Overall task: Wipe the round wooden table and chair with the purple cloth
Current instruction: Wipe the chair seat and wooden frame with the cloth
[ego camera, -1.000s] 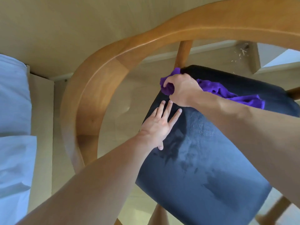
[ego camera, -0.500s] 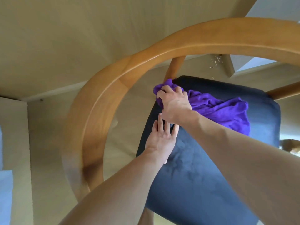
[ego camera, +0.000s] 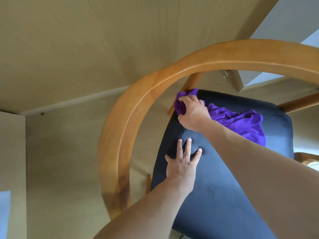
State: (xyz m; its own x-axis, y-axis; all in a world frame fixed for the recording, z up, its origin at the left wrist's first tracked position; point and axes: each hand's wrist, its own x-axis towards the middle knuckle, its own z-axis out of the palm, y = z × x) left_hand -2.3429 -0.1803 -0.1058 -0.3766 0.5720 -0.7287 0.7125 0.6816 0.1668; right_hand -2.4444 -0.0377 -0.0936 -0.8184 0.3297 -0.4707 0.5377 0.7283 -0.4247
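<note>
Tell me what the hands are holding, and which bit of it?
The right hand grips the purple cloth by its bunched-up end, at the far corner of the dark blue chair seat. The left hand holds nothing; it rests flat on the seat.

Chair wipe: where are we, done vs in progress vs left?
Done: cannot tell; nothing marks wiped areas. In hand: right hand grips the purple cloth at the dark seat's far corner; left hand rests flat on the seat. Left: curved wooden backrest untouched now; the table is out of view.

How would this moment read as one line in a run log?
stage: wiping chair seat corner | right hand: grips purple cloth | left hand: flat on seat
</note>
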